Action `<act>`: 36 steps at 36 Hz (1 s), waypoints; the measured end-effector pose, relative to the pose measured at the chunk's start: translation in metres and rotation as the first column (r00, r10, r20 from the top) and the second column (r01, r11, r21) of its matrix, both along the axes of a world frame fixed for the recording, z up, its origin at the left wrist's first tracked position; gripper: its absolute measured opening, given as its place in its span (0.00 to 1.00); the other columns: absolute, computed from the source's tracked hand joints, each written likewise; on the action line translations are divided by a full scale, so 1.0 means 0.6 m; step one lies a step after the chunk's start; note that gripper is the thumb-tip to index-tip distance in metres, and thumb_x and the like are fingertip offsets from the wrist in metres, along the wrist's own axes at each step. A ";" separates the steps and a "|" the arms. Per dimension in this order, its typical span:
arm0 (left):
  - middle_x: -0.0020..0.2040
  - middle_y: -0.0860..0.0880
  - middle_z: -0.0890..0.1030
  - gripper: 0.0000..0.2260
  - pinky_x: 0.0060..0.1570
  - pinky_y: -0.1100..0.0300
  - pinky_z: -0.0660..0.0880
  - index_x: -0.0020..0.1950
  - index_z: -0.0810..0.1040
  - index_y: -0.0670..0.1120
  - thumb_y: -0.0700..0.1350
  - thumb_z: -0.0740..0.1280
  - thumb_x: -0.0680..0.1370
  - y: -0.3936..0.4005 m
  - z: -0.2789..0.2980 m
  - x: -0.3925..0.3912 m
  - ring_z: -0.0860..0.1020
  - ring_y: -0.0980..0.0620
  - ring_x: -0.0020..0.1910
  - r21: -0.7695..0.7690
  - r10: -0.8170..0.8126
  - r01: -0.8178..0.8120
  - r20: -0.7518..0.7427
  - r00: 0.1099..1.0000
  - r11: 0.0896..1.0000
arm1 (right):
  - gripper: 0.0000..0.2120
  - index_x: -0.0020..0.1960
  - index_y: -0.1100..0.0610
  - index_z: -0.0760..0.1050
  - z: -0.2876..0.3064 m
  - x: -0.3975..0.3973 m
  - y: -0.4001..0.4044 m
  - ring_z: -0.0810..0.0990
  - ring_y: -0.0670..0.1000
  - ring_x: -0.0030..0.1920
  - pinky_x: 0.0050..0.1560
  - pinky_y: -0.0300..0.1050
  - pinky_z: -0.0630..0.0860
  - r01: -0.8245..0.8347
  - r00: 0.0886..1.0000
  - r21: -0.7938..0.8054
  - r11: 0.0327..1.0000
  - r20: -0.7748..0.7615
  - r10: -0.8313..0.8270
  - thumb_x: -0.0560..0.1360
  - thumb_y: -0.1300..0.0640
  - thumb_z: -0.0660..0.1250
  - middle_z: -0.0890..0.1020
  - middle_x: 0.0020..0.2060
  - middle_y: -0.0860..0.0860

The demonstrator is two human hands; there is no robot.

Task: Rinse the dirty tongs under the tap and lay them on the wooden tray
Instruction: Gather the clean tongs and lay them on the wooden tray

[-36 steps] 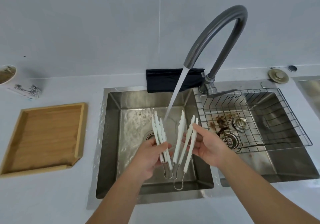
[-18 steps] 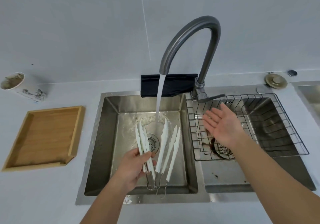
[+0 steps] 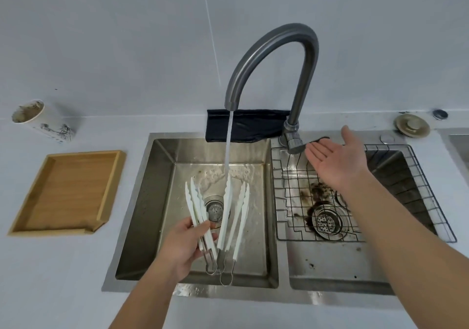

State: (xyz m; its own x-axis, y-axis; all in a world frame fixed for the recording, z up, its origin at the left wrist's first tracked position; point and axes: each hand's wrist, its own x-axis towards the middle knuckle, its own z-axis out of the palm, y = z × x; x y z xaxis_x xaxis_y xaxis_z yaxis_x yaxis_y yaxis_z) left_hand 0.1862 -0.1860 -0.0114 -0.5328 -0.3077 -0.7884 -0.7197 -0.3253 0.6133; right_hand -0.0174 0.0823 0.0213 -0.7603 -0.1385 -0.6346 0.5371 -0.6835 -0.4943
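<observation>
My left hand (image 3: 184,245) grips a bunch of white tongs (image 3: 228,212) by their lower ends, tips pointing up and fanned apart, over the left sink basin (image 3: 142,201). Water runs from the grey tap (image 3: 274,57) and falls onto the tips of the tongs. My right hand (image 3: 335,158) is open, palm up, fingers reaching the tap's lever (image 3: 299,147) above the wire rack. The wooden tray (image 3: 68,191) lies on the counter to the left of the sink, with nothing in it.
A wire rack (image 3: 355,237) sits across the dirty right basin. A black cloth (image 3: 251,125) hangs at the sink's back edge. A stained paper cup (image 3: 38,120) lies on its side behind the tray. A round sink stopper (image 3: 412,125) rests at the back right.
My right hand let go of the tongs and moved up and right to the tap lever. My left hand keeps the whole bunch under the water.
</observation>
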 end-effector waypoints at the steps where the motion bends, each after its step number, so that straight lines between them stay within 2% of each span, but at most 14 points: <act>1: 0.52 0.37 0.85 0.08 0.46 0.48 0.82 0.58 0.81 0.37 0.39 0.67 0.80 0.001 0.002 -0.001 0.85 0.43 0.48 -0.004 0.002 -0.002 0.002 1.000 1.000 | 0.38 0.80 0.66 0.53 0.002 -0.005 0.001 0.63 0.62 0.77 0.76 0.55 0.62 -0.010 1.000 0.009 1.000 -0.002 0.010 0.82 0.42 0.59 0.61 0.78 0.63; 6: 0.54 0.36 0.84 0.08 0.39 0.53 0.81 0.57 0.81 0.37 0.39 0.67 0.81 0.006 0.012 -0.001 0.84 0.44 0.48 -0.028 0.010 -0.010 0.007 1.000 1.000 | 0.39 0.80 0.66 0.53 0.005 -0.018 0.006 0.64 0.62 0.77 0.76 0.55 0.64 -0.051 0.999 0.038 0.998 0.004 0.051 0.81 0.42 0.60 0.61 0.78 0.64; 10: 0.50 0.39 0.86 0.07 0.42 0.51 0.80 0.57 0.81 0.38 0.38 0.66 0.81 0.011 0.022 -0.002 0.84 0.44 0.47 -0.038 0.023 -0.022 0.012 1.000 0.999 | 0.39 0.80 0.66 0.53 0.000 -0.019 0.014 0.64 0.62 0.76 0.76 0.55 0.64 -0.081 0.997 0.028 0.996 -0.002 0.081 0.81 0.41 0.59 0.62 0.78 0.64; 14: 0.54 0.37 0.84 0.07 0.43 0.52 0.80 0.56 0.81 0.38 0.38 0.66 0.81 0.012 0.031 -0.003 0.84 0.41 0.52 -0.055 0.026 -0.025 0.022 0.999 0.998 | 0.39 0.80 0.66 0.54 -0.001 -0.018 0.014 0.65 0.62 0.76 0.75 0.55 0.64 -0.075 0.997 0.009 0.997 -0.001 0.075 0.81 0.41 0.60 0.62 0.78 0.64; 17: 0.49 0.39 0.85 0.07 0.41 0.53 0.80 0.56 0.81 0.38 0.39 0.66 0.81 0.012 0.038 -0.004 0.84 0.45 0.47 -0.064 0.020 -0.019 0.015 1.000 0.998 | 0.39 0.80 0.66 0.54 -0.002 -0.016 0.015 0.64 0.62 0.76 0.75 0.56 0.64 -0.069 0.998 -0.010 0.998 0.000 0.069 0.80 0.41 0.60 0.62 0.78 0.64; 22: 0.48 0.39 0.85 0.05 0.52 0.46 0.80 0.51 0.81 0.41 0.38 0.66 0.81 0.011 0.048 -0.004 0.83 0.44 0.46 -0.062 0.028 -0.028 0.006 1.000 0.998 | 0.37 0.80 0.64 0.54 -0.004 -0.007 0.015 0.63 0.60 0.77 0.76 0.56 0.63 -0.074 0.997 -0.011 0.997 -0.006 0.074 0.81 0.42 0.60 0.63 0.78 0.61; 24: 0.49 0.39 0.86 0.04 0.52 0.46 0.81 0.50 0.81 0.42 0.38 0.66 0.81 0.008 0.052 -0.003 0.83 0.44 0.47 -0.064 0.031 -0.031 0.005 1.000 0.997 | 0.35 0.80 0.62 0.56 -0.007 0.000 0.009 0.64 0.59 0.77 0.75 0.56 0.64 -0.103 0.994 0.038 0.994 -0.015 0.104 0.82 0.42 0.59 0.64 0.78 0.60; 29: 0.49 0.39 0.86 0.05 0.42 0.51 0.80 0.52 0.82 0.41 0.38 0.66 0.81 -0.008 0.057 -0.005 0.83 0.44 0.47 -0.077 0.039 -0.040 -0.013 0.999 0.996 | 0.31 0.79 0.61 0.60 -0.006 0.030 -0.025 0.68 0.57 0.75 0.73 0.54 0.67 -0.253 0.961 0.240 0.937 -0.051 0.273 0.83 0.44 0.57 0.69 0.76 0.58; 33: 0.48 0.38 0.86 0.06 0.38 0.53 0.80 0.54 0.82 0.38 0.38 0.66 0.81 -0.023 0.062 -0.004 0.83 0.44 0.45 -0.063 0.042 -0.044 -0.027 0.999 0.997 | 0.30 0.78 0.62 0.62 -0.005 0.063 -0.060 0.70 0.57 0.73 0.73 0.53 0.68 -0.361 0.913 0.377 0.853 -0.045 0.406 0.83 0.45 0.57 0.70 0.75 0.58; 36: 0.47 0.39 0.86 0.07 0.37 0.54 0.79 0.54 0.82 0.37 0.38 0.66 0.81 -0.040 0.067 -0.005 0.83 0.45 0.43 -0.058 0.033 -0.036 -0.041 0.999 0.998 | 0.29 0.78 0.62 0.62 -0.006 0.089 -0.093 0.72 0.57 0.72 0.73 0.53 0.69 -0.459 0.853 0.471 0.753 -0.003 0.522 0.84 0.46 0.56 0.71 0.74 0.58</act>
